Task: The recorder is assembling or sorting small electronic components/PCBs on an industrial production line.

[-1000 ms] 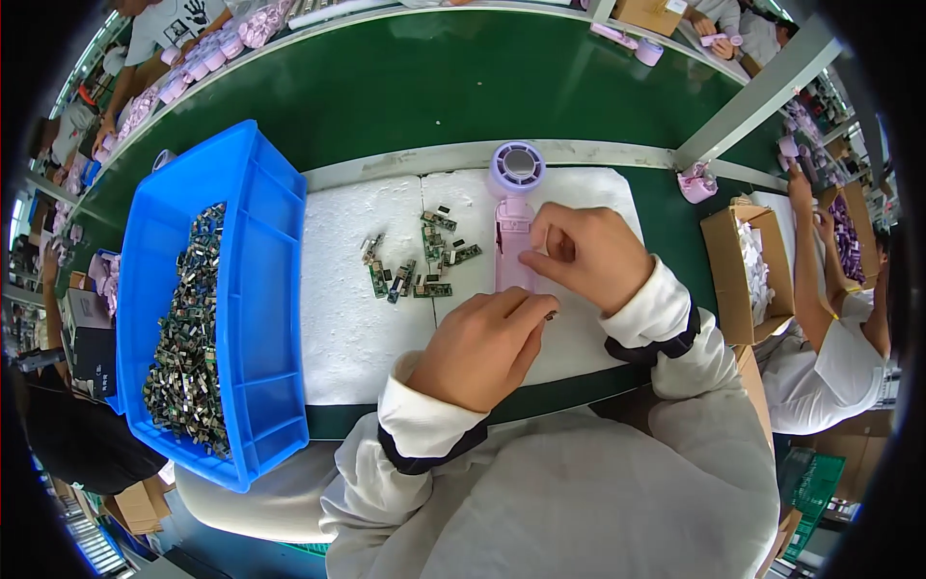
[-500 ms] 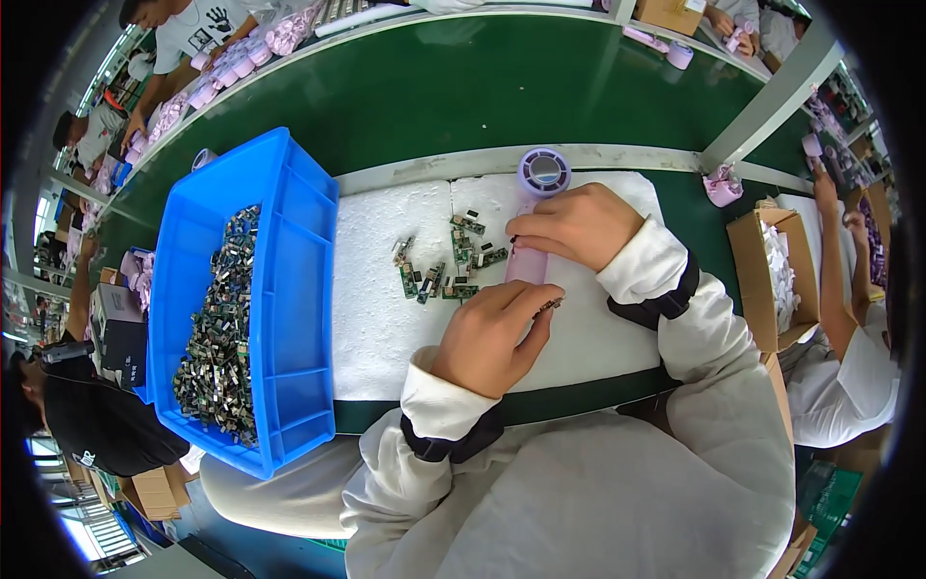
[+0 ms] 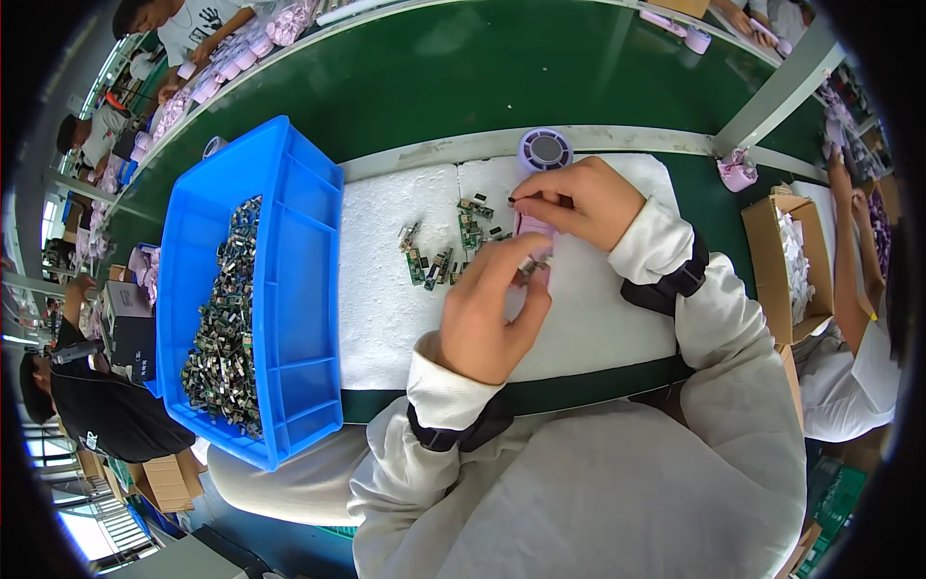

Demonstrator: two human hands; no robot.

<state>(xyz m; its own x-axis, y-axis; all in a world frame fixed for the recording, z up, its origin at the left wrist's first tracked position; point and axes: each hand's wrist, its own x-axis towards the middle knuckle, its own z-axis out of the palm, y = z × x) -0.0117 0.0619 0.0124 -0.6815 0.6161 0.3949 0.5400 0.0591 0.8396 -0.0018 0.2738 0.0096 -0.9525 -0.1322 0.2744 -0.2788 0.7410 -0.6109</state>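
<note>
A lilac handheld fan [image 3: 546,151] with a round grilled head lies on the white foam board [image 3: 617,318], its pink handle pointing toward me. My right hand [image 3: 584,205] is closed over the upper handle, and a tiny dark piece shows at its pinched fingertips; I cannot make out what it is. Between the thumb and fingers of my left hand [image 3: 490,314] is a small circuit board [image 3: 533,265], slightly blurred, held right over the handle's lower end. Several loose circuit boards [image 3: 439,268] lie on the foam left of the fan.
On my left stands a blue bin [image 3: 299,318] holding a heap of circuit boards [image 3: 222,338]. A cardboard box [image 3: 805,261] with white pieces is at the right, near a metal post [image 3: 776,101]. Co-workers sit around the green table [image 3: 434,87].
My left hand has moved up with the circuit board, to the handle's lower end. My right hand's fingertips have shifted slightly up. The whole view has moved a little.
</note>
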